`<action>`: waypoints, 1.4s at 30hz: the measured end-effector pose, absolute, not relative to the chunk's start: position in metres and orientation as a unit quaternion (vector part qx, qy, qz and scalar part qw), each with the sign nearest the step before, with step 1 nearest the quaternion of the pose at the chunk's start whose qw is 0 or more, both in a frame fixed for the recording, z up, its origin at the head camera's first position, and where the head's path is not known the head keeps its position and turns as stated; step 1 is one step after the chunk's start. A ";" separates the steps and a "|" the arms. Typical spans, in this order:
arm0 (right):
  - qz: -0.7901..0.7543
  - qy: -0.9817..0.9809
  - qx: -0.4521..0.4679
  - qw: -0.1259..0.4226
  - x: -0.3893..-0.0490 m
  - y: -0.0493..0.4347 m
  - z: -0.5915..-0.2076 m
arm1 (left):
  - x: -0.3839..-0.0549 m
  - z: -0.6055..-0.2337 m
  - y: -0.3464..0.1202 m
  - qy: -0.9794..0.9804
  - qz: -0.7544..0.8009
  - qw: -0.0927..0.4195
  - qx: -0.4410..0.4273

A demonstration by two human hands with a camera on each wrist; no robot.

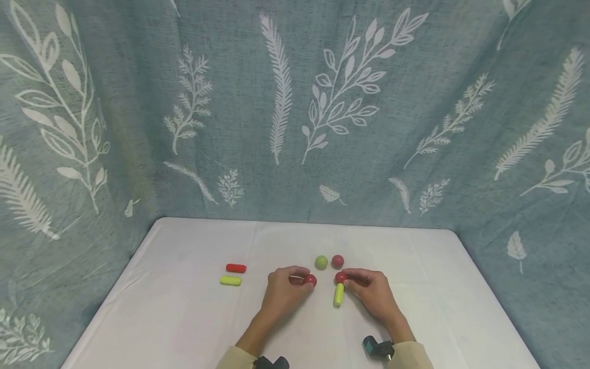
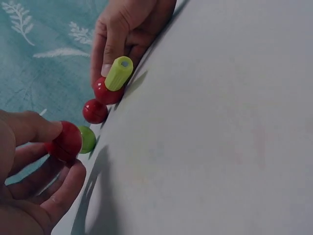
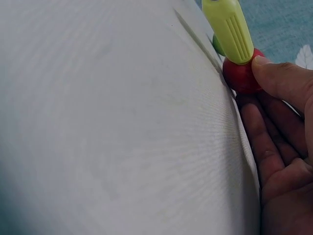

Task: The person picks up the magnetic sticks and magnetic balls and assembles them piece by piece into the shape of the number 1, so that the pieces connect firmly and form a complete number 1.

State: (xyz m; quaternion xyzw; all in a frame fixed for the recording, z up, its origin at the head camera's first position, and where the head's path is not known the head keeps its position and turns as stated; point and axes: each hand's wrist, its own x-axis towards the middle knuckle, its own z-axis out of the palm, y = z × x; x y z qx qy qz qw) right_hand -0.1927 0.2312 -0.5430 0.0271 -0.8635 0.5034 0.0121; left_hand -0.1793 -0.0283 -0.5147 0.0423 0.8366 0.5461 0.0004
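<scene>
My left hand (image 1: 285,292) pinches a red ball (image 2: 67,142) between thumb and fingers. My right hand (image 1: 374,294) grips a second red ball (image 3: 240,76) with thumb and fingertips. From that ball a yellow-green ribbed rod (image 3: 229,29) sticks out, its end against the ball. In the left wrist view, the rod's free end shows a small grey spot. Just beyond the two hands, a green ball (image 1: 321,262) and another red ball (image 1: 338,261) lie side by side on the white table, a small gap between them.
To the left on the white table (image 1: 175,307) lie a red rod (image 1: 236,268) and a yellow-green rod (image 1: 230,280), roughly parallel. A teal curtain (image 1: 230,102) with white leaf prints hangs behind the table and along both sides.
</scene>
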 end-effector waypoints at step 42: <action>0.514 -0.856 0.056 0.025 -0.190 0.233 -0.545 | -0.126 -0.521 0.009 0.837 0.534 0.055 0.108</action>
